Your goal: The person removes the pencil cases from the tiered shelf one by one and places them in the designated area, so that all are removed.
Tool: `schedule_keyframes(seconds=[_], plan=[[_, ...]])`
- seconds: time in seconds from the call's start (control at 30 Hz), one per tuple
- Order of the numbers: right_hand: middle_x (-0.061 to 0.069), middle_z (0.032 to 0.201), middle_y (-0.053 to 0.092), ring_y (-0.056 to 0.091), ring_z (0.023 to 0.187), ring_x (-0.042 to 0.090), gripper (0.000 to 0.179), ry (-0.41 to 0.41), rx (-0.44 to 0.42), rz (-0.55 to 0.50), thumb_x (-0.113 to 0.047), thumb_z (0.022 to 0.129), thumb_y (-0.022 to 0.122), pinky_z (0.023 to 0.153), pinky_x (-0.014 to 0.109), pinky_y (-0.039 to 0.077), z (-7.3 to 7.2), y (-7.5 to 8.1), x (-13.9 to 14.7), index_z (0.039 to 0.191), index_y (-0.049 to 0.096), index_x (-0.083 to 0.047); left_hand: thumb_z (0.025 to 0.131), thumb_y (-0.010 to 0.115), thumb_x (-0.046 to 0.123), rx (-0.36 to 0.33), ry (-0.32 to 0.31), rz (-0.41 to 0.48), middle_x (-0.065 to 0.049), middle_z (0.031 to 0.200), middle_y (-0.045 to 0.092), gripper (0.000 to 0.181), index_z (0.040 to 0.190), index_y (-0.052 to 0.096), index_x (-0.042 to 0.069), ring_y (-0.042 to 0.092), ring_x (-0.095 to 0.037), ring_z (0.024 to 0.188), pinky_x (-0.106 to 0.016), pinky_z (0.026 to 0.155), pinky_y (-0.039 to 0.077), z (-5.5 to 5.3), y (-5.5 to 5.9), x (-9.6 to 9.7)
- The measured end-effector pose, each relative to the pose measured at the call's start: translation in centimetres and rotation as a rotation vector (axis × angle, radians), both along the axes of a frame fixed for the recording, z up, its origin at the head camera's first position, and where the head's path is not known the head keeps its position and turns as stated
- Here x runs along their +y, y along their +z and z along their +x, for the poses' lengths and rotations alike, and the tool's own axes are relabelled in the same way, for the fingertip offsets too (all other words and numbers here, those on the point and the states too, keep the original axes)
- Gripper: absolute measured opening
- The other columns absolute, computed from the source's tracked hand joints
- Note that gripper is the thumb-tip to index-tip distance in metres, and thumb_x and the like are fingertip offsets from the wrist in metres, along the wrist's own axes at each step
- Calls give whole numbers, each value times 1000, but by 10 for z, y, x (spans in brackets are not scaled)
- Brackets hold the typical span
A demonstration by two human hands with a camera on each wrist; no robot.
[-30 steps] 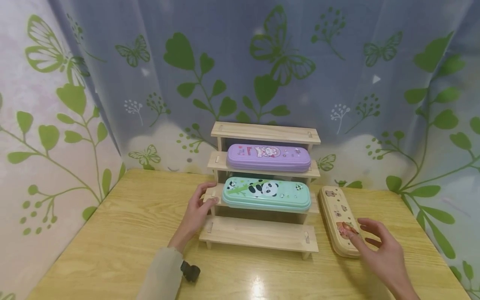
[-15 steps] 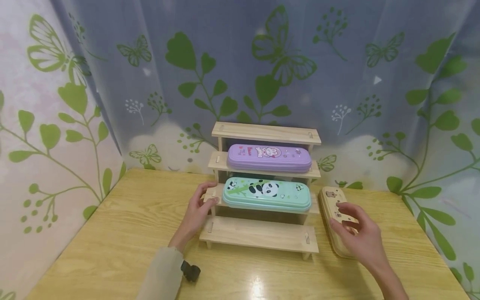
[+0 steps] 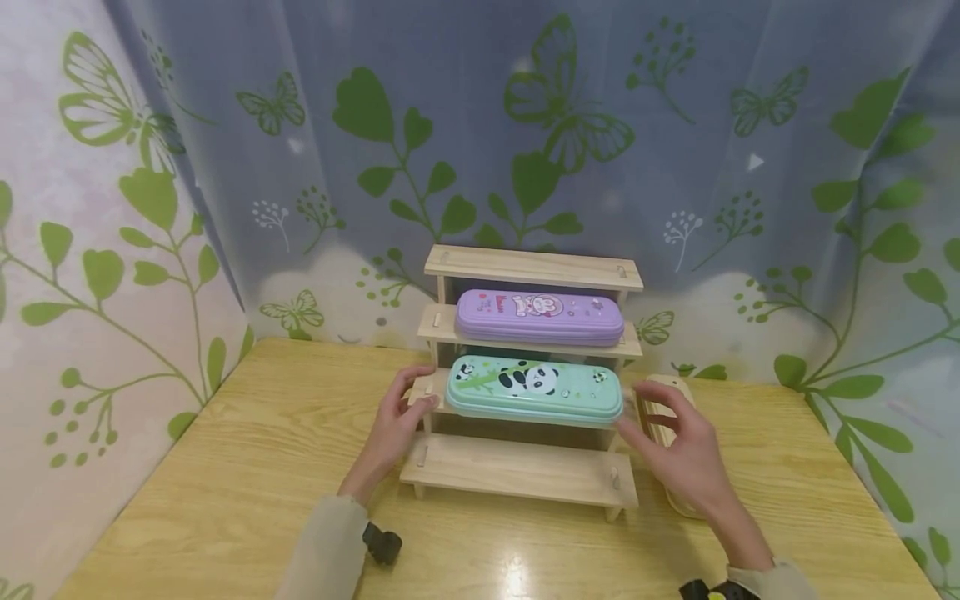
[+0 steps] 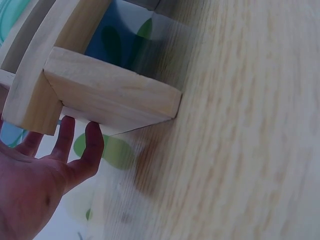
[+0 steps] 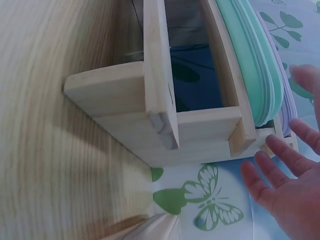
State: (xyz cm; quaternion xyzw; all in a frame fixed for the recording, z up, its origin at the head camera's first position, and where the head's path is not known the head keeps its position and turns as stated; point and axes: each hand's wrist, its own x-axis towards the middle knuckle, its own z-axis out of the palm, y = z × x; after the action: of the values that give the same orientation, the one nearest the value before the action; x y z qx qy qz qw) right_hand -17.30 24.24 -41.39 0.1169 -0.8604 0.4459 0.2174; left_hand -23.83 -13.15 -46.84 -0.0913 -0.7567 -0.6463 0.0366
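Observation:
A wooden stepped display rack [image 3: 517, 475] stands on the table. On its second step from the bottom lies a mint-green panda pencil case [image 3: 534, 390], and a purple pencil case [image 3: 540, 317] lies one step higher. My left hand [image 3: 395, 412] holds the left end of the green case's step, thumb on top; in the left wrist view its fingertips [image 4: 92, 127] touch the side panel. My right hand [image 3: 678, 437] is by the right end of that step, fingers spread and slightly bent. A cream pencil case [image 3: 678, 498] lies on the table behind it, mostly hidden.
The rack's top step [image 3: 532, 265] and bottom step [image 3: 517, 471] bear no cases. A patterned curtain [image 3: 480, 125] with leaves and butterflies hangs close behind the rack. The light wooden table [image 3: 225, 492] extends around it.
My right hand has moved left from over the cream pencil case to the rack's right side, without taking the case. My left hand has stayed on the rack.

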Motion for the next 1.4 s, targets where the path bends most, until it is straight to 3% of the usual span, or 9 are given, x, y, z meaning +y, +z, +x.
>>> schedule_keyframes(seconds=[0.07,0.3,0.63,0.87,1.1,1.33,1.4], plan=[[10,132,63,55,116,1,51,11,-14,15,-12,89,79,89,12,49,-3,0,-3,134,59,-2,101,57,16,-3,2,0,-12,150,48,44,144,50,22,63,-27,110,-42,96,56,0,-1,0],[8,137,61,55,120,20,60,14,-91,56,-24,88,82,92,26,49,-13,0,-11,140,55,-10,101,58,17,-3,1,-2,-11,151,46,44,144,50,23,62,-29,112,-45,98,56,0,-1,0],[16,151,47,47,135,39,79,33,-243,54,-34,86,83,107,60,45,-21,1,-16,152,45,-11,101,58,16,2,9,1,-11,152,46,45,144,50,22,62,-28,111,-45,97,56,-1,-2,-1],[15,143,51,46,132,32,86,65,-312,-32,-26,77,90,107,54,40,-17,9,-14,146,43,-8,101,58,15,10,-3,1,-12,152,46,44,144,50,20,64,-24,106,-35,90,57,-1,-1,-1],[10,142,54,49,127,19,86,117,-243,-61,-15,72,93,104,44,40,-9,3,-12,142,44,-7,101,57,14,15,-3,7,-13,148,48,44,144,49,20,63,-24,105,-30,88,56,-1,1,-1],[13,137,63,59,116,25,80,105,-129,38,-12,68,95,106,64,42,-1,-5,-5,139,58,-12,100,57,14,24,-10,11,-12,151,46,44,144,50,19,64,-24,106,-30,90,55,0,0,-1],[12,134,65,59,115,18,79,92,-94,53,-11,66,96,107,61,42,0,-8,-1,136,59,-12,100,57,13,24,-10,15,-12,151,47,44,144,50,19,64,-23,104,-32,90,56,0,-1,-1]])
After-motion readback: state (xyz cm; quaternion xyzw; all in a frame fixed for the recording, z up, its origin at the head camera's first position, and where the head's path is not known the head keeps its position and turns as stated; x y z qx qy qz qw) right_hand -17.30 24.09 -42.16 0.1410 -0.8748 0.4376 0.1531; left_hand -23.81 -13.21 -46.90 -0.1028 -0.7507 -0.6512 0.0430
